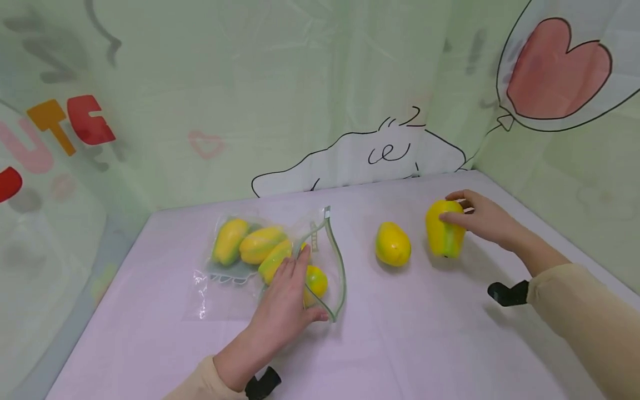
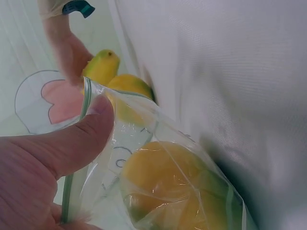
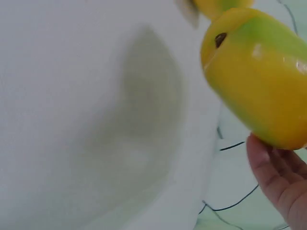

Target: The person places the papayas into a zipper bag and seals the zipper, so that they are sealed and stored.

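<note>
At the table's right side, my right hand (image 1: 482,218) grips a yellow-green papaya (image 1: 445,229) from behind with thumb and fingers. The right wrist view shows this papaya (image 3: 261,79) close up, its dark stem end facing left. Another papaya (image 1: 393,244) lies on the cloth just left of it. My left hand (image 1: 286,294) lies across the mouth of a clear zip bag (image 1: 202,294) and holds its edge. In the left wrist view the thumb (image 2: 81,139) presses the plastic beside the green zip strip. Several papayas (image 1: 262,245) are in the bag, partly covered by the hand.
A pale lilac cloth (image 1: 400,339) covers the table. Light green curtains with printed drawings, including a heart balloon (image 1: 557,69), hang behind and at both sides. Black wrist straps (image 1: 507,293) stick out from the sleeves.
</note>
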A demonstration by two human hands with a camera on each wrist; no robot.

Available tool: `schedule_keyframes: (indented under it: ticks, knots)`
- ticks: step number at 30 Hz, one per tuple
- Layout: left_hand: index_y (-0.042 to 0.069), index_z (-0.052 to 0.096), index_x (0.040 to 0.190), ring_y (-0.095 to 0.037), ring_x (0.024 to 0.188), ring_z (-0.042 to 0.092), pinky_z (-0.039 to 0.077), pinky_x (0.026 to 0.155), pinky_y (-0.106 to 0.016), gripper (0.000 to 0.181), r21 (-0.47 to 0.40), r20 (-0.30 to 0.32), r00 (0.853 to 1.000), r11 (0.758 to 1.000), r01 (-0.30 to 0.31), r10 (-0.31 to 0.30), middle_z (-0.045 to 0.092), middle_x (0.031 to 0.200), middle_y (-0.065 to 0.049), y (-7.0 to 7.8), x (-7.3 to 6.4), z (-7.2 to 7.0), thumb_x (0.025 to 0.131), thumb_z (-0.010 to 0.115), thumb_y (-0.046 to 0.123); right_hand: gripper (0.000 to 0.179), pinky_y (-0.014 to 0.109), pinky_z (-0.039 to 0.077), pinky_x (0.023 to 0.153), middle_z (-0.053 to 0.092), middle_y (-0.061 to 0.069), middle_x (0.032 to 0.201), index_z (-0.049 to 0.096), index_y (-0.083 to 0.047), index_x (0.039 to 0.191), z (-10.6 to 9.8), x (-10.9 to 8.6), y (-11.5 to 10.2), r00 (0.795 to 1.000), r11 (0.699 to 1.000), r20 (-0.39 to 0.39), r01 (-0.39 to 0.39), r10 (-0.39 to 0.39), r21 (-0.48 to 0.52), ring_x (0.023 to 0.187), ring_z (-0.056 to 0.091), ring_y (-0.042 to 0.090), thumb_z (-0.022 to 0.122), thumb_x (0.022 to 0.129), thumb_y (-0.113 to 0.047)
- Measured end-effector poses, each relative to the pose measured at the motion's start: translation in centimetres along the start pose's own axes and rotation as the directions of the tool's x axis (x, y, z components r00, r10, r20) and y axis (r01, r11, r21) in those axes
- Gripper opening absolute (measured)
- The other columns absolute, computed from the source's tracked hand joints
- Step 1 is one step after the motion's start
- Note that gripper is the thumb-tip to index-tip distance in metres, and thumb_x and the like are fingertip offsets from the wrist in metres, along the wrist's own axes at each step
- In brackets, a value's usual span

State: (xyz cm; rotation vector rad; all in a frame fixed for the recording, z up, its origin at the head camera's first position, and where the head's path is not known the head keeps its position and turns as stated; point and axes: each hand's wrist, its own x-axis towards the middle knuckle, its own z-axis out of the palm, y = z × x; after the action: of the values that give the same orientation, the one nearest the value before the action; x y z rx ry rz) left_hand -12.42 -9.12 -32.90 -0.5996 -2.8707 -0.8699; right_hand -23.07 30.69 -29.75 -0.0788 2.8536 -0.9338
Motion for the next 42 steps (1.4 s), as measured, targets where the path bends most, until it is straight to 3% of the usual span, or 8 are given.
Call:
schedule_keyframes:
  ticks: [3,6,9,12,15,23,29,42]
  knots:
    - [-0.001,0.028,0.159,-0.052,0.145,0.038,0.036,0.116,-0.061,0.116,0.005,-0.004,1.000,1.000,-0.001,0.001,0.042,0.155,-0.032,0.0,-0.1,0.0,0.068,0.096,0.022,0.074,0.062,0.045,0.103,0.037,0.030,0.151,0.024,-0.003,0.161,-0.3,-1.0,-0.8,0.998,0.997,-0.044,0.045,-0.042,0.062,0.130,0.042,0.048,0.050,0.106,-0.045]
    - [-0.001,0.028,0.159,-0.053,0.144,0.039,0.037,0.115,-0.061,0.116,0.016,-0.009,1.000,1.000,-0.003,0.003,0.042,0.154,-0.032,0.1,-0.2,-0.1,0.067,0.096,0.022,0.070,0.036,0.051,0.098,0.042,0.024,0.150,0.027,-0.005,0.160,-0.2,-1.9,-2.0,0.992,0.991,-0.095,0.091,-0.082,0.102,0.125,0.048,0.039,0.052,0.106,-0.041]
    - [-0.002,0.028,0.158,-0.053,0.143,0.039,0.038,0.114,-0.062,0.116,0.024,-0.011,1.000,1.000,0.000,0.000,0.042,0.154,-0.033,0.1,-0.2,-0.1,0.067,0.096,0.022,0.065,0.011,0.048,0.085,0.046,0.022,0.147,0.034,-0.004,0.156,0.3,-2.7,-3.4,0.979,0.978,-0.147,0.164,-0.144,0.130,0.114,0.058,0.016,0.058,0.104,-0.035]
    - [-0.002,0.027,0.158,-0.053,0.143,0.039,0.038,0.114,-0.062,0.117,0.027,-0.008,1.000,1.000,0.006,-0.006,0.042,0.154,-0.034,0.1,-0.2,-0.2,0.067,0.096,0.023,0.061,0.004,0.048,0.080,0.048,0.023,0.143,0.036,-0.001,0.151,1.2,-3.3,-4.8,0.961,0.951,-0.181,0.244,-0.211,0.189,0.101,0.060,-0.004,0.063,0.102,-0.026]
    - [-0.002,0.027,0.159,-0.053,0.144,0.039,0.038,0.114,-0.062,0.117,0.029,-0.004,1.000,1.000,0.012,-0.012,0.042,0.154,-0.034,0.1,-0.2,-0.2,0.067,0.096,0.023,0.060,0.005,0.050,0.082,0.049,0.022,0.141,0.038,0.001,0.148,2.2,-3.9,-6.2,0.948,0.929,-0.198,0.292,-0.250,0.227,0.100,0.061,-0.006,0.067,0.100,-0.021]
    - [-0.001,0.027,0.159,-0.052,0.145,0.038,0.038,0.114,-0.062,0.117,0.030,0.008,1.000,0.999,0.024,-0.024,0.042,0.154,-0.034,0.1,-0.2,-0.2,0.067,0.096,0.023,0.058,0.013,0.051,0.089,0.058,0.018,0.135,0.048,0.001,0.138,5.5,-4.3,-8.5,0.936,0.936,-0.192,0.324,-0.295,0.140,0.118,0.059,0.032,0.075,0.094,-0.025]
    - [0.001,0.026,0.160,-0.052,0.145,0.038,0.038,0.113,-0.064,0.118,0.031,0.018,0.999,0.999,0.028,-0.029,0.040,0.156,-0.033,0.2,-0.1,-0.1,0.067,0.096,0.024,0.054,0.043,0.057,0.097,0.060,0.018,0.133,0.050,0.001,0.129,8.0,-4.0,-9.2,0.931,0.918,-0.127,0.360,-0.343,0.165,0.118,0.063,0.032,0.079,0.090,-0.020]
    - [0.002,0.029,0.159,-0.053,0.144,0.039,0.043,0.106,-0.068,0.116,0.100,0.010,0.999,0.994,0.052,-0.053,0.041,0.156,-0.032,0.4,0.2,0.6,0.068,0.096,0.028,0.046,0.041,0.059,0.093,0.060,0.019,0.126,0.053,0.000,0.117,11.3,-3.2,-9.8,0.921,0.905,-0.069,0.389,-0.383,0.171,0.112,0.066,0.031,0.083,0.086,-0.017]
